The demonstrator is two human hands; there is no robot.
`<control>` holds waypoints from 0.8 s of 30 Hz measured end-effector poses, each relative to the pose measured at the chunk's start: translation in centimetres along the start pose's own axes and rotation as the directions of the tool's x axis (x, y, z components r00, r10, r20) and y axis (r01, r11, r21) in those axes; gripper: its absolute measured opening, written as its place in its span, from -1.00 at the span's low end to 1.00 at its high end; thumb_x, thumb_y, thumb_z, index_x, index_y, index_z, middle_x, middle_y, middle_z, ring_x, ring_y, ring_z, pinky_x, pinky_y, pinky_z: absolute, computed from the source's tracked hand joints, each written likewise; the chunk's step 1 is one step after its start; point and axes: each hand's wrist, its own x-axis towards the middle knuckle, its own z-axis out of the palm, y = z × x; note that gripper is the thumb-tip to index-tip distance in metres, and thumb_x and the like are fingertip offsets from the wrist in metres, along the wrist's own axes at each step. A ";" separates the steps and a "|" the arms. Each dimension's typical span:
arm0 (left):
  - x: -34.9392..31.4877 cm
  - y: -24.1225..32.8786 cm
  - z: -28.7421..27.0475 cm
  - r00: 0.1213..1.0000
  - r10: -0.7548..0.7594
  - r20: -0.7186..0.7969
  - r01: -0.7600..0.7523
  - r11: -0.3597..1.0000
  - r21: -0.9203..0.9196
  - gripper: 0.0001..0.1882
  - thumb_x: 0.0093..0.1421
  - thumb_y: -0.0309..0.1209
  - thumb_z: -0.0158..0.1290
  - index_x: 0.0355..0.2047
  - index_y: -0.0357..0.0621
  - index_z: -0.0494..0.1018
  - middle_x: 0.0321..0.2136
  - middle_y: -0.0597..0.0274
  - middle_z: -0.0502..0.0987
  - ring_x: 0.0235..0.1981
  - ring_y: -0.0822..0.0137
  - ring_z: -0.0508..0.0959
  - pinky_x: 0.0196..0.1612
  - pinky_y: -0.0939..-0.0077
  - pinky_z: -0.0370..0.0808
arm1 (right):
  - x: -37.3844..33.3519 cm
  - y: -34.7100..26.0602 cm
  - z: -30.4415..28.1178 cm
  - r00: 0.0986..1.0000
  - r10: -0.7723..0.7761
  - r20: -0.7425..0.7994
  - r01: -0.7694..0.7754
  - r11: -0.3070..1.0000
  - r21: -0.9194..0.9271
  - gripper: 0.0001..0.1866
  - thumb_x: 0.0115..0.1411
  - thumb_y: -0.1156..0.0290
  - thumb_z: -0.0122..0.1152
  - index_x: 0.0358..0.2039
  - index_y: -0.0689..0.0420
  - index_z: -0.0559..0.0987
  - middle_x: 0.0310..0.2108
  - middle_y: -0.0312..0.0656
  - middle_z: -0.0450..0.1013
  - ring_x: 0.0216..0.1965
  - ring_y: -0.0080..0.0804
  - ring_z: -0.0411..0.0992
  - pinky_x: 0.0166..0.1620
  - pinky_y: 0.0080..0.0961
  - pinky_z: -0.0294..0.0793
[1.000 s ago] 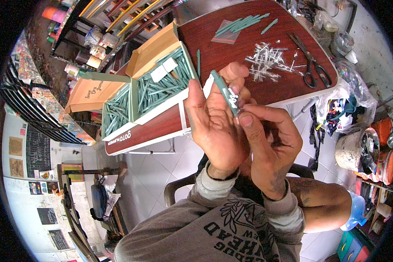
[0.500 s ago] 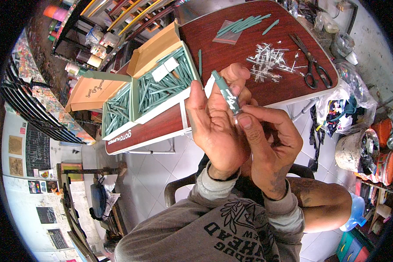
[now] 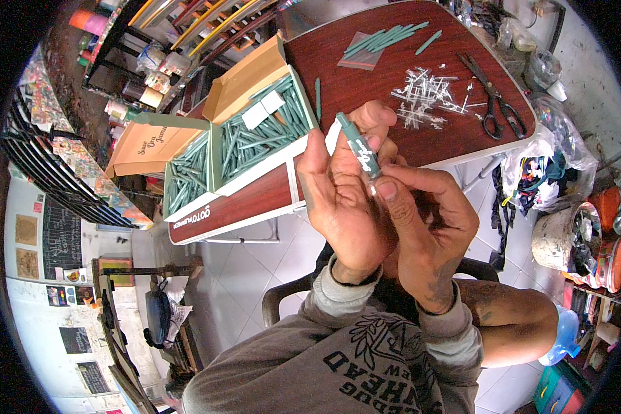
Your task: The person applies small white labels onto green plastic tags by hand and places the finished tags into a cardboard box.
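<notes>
Two hands, left hand [image 3: 341,200] and right hand [image 3: 424,224], pinch one green tube [image 3: 359,146].

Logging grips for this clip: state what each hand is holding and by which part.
Both hands share one green tube. The left hand grips its middle and upper part; the right hand pinches its lower end with its fingers.

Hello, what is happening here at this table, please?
A seated person holds one green stick up in front of them. The left hand grips it and the right hand pinches its lower end. On the red-brown table an open cardboard box is full of similar green sticks. Further back lie a heap of clear plastic pieces and black scissors.
</notes>
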 end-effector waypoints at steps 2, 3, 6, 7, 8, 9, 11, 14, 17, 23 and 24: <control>-0.1 0.0 0.4 0.999 0.023 -0.037 -0.023 1.000 0.017 -0.32 0.40 0.07 -0.45 -0.05 -0.35 0.40 -0.29 0.28 0.41 -0.42 0.51 0.24 -0.37 0.65 0.20 | 0.0 0.0 -0.1 1.000 0.005 -0.004 -0.005 1.000 -0.020 -0.84 0.14 0.61 0.37 -0.24 0.24 0.63 -0.25 -0.17 0.58 -0.19 -0.50 0.51 -0.09 -0.58 0.47; -0.1 -0.1 0.6 0.996 0.043 -0.073 -0.040 0.999 0.034 -0.33 0.39 0.05 -0.44 -0.05 -0.35 0.40 -0.26 0.25 0.42 -0.41 0.50 0.25 -0.37 0.65 0.20 | 0.0 0.0 -0.1 1.000 0.001 -0.003 -0.001 1.000 -0.027 -0.84 0.14 0.61 0.37 -0.24 0.24 0.63 -0.26 -0.17 0.58 -0.20 -0.51 0.51 -0.10 -0.58 0.47; 0.0 -0.2 0.7 0.992 0.066 -0.107 -0.062 0.997 0.039 -0.38 0.38 -0.02 -0.41 -0.05 -0.37 0.38 -0.19 0.16 0.45 -0.40 0.48 0.26 -0.36 0.63 0.22 | 0.0 0.0 -0.2 1.000 -0.005 0.002 0.005 0.999 -0.051 -0.85 0.14 0.60 0.37 -0.25 0.24 0.63 -0.27 -0.18 0.59 -0.22 -0.52 0.51 -0.12 -0.59 0.47; 0.0 -0.1 0.3 0.996 0.051 -0.068 -0.051 0.999 0.007 -0.39 0.38 -0.04 -0.41 -0.05 -0.38 0.38 -0.17 0.14 0.45 -0.39 0.47 0.26 -0.35 0.63 0.23 | 0.1 0.0 -0.3 1.000 -0.005 0.005 0.005 0.998 -0.061 -0.85 0.14 0.60 0.37 -0.25 0.24 0.63 -0.28 -0.18 0.59 -0.22 -0.52 0.51 -0.13 -0.60 0.47; 0.0 -0.1 0.0 0.999 0.036 -0.029 -0.037 0.999 -0.025 -0.41 0.38 -0.06 -0.40 -0.04 -0.39 0.37 -0.15 0.11 0.46 -0.39 0.47 0.27 -0.35 0.62 0.24 | 0.1 0.0 -0.3 1.000 -0.005 0.008 0.005 0.997 -0.072 -0.85 0.14 0.60 0.37 -0.25 0.24 0.63 -0.28 -0.18 0.59 -0.23 -0.52 0.51 -0.14 -0.61 0.47; -0.1 -0.1 0.1 0.998 0.045 -0.037 -0.045 0.999 -0.015 -0.41 0.38 -0.06 -0.40 -0.04 -0.39 0.37 -0.13 0.09 0.46 -0.38 0.46 0.27 -0.34 0.62 0.25 | 0.1 0.0 -0.3 1.000 -0.004 0.006 0.005 0.997 -0.071 -0.85 0.13 0.60 0.37 -0.25 0.24 0.63 -0.29 -0.18 0.59 -0.23 -0.53 0.51 -0.14 -0.61 0.47; -0.2 -0.1 0.1 0.997 0.062 -0.053 -0.061 0.998 0.005 -0.42 0.38 -0.07 -0.39 -0.05 -0.40 0.37 -0.09 0.07 0.47 -0.36 0.45 0.29 -0.34 0.61 0.26 | 0.0 -0.1 -0.3 1.000 -0.004 0.003 0.004 0.998 -0.070 -0.84 0.13 0.60 0.38 -0.25 0.24 0.63 -0.30 -0.18 0.59 -0.23 -0.53 0.51 -0.15 -0.61 0.47; -0.1 -0.3 0.1 0.994 0.080 -0.077 -0.080 0.997 -0.006 -0.44 0.37 -0.09 -0.36 -0.04 -0.40 0.36 -0.06 0.05 0.47 -0.35 0.45 0.29 -0.32 0.63 0.28 | 0.1 -0.1 -0.3 1.000 0.007 0.006 -0.007 0.999 -0.047 -0.85 0.13 0.60 0.38 -0.25 0.25 0.63 -0.30 -0.18 0.59 -0.25 -0.54 0.51 -0.16 -0.63 0.47; -0.1 -0.4 0.3 0.991 0.090 -0.097 -0.088 0.996 0.016 -0.46 0.37 -0.10 -0.33 -0.03 -0.38 0.36 -0.05 0.06 0.48 -0.33 0.46 0.30 -0.31 0.63 0.29 | 0.0 -0.1 -0.2 1.000 0.005 0.004 -0.005 1.000 -0.013 -0.85 0.14 0.61 0.37 -0.25 0.26 0.63 -0.30 -0.17 0.59 -0.26 -0.55 0.51 -0.18 -0.64 0.48; 0.2 -0.6 -0.9 0.996 0.073 0.057 -0.075 0.997 0.021 -0.55 0.36 -0.17 -0.28 -0.06 -0.35 0.34 -0.03 0.08 0.44 -0.30 0.45 0.30 -0.24 0.63 0.29 | 0.1 0.1 -0.1 1.000 -0.017 0.011 0.016 1.000 0.012 -0.84 0.14 0.63 0.36 -0.24 0.26 0.62 -0.29 -0.18 0.59 -0.27 -0.58 0.51 -0.21 -0.67 0.48; 0.2 -0.8 -0.8 0.994 0.102 0.030 -0.104 0.992 0.067 -0.56 0.35 -0.17 -0.26 -0.06 -0.34 0.34 -0.05 0.11 0.42 -0.29 0.46 0.29 -0.23 0.63 0.28 | 0.2 0.1 -0.1 1.000 -0.018 0.012 0.018 1.000 0.016 -0.84 0.14 0.63 0.36 -0.24 0.26 0.62 -0.29 -0.19 0.59 -0.27 -0.59 0.50 -0.21 -0.67 0.47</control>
